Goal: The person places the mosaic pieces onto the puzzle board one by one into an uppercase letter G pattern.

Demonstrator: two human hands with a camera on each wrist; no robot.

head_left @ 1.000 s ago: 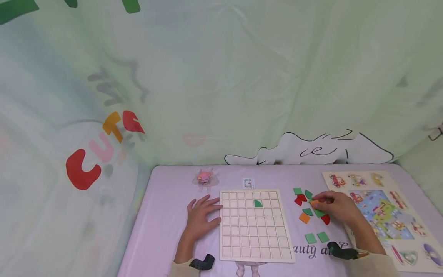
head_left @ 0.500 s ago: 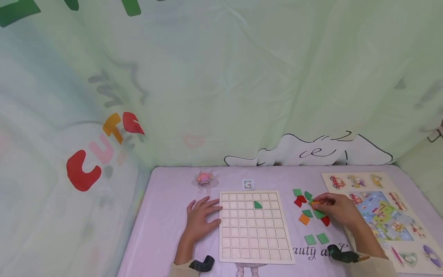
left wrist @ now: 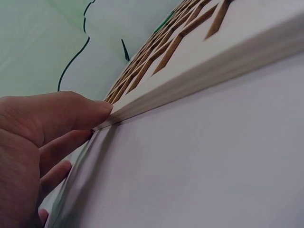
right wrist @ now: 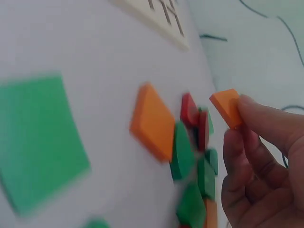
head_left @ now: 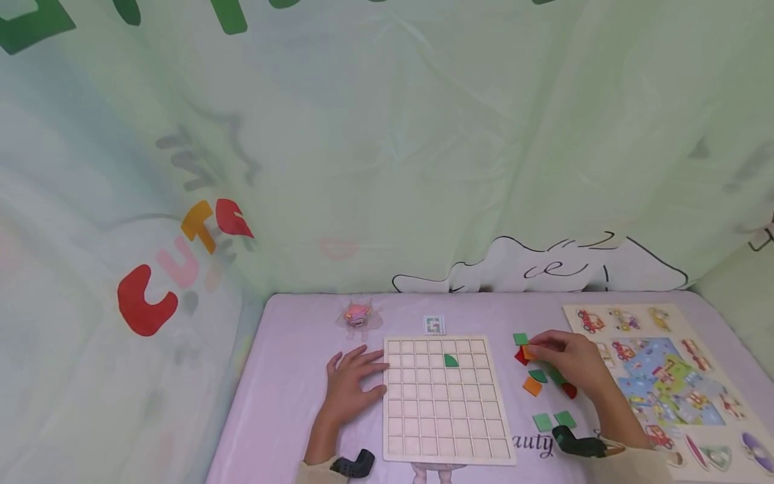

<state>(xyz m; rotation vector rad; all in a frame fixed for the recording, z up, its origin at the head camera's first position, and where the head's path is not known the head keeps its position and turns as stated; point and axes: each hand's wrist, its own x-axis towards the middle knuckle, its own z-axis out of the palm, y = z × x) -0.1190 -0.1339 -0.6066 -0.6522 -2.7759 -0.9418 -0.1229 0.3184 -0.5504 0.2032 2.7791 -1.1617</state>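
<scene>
My right hand [head_left: 574,363] pinches an orange tile [right wrist: 228,107] between thumb and fingertips. In the right wrist view the tile is raised over a pile of coloured tiles. Below it lie a second orange square [head_left: 532,386], a dark green quarter-circle tile [head_left: 537,376] and red pieces [head_left: 520,356]. My left hand [head_left: 353,386] lies spread with its fingertips at the left edge of a pale wooden grid board [head_left: 426,407]. The left wrist view has the thumb [left wrist: 97,113] against the board's side. One green quarter-circle [head_left: 451,361] sits in an upper cell of the grid.
Two light green squares [head_left: 543,422] lie nearer the front. A small patterned card [head_left: 434,325] is behind the board, with a pink figure [head_left: 357,313] to its left. At the right a picture puzzle board [head_left: 671,383] lies partly under my right forearm.
My right hand has lifted the orange tile off the pile's right part and carried it left, toward the grid board. The left hand stays in place.
</scene>
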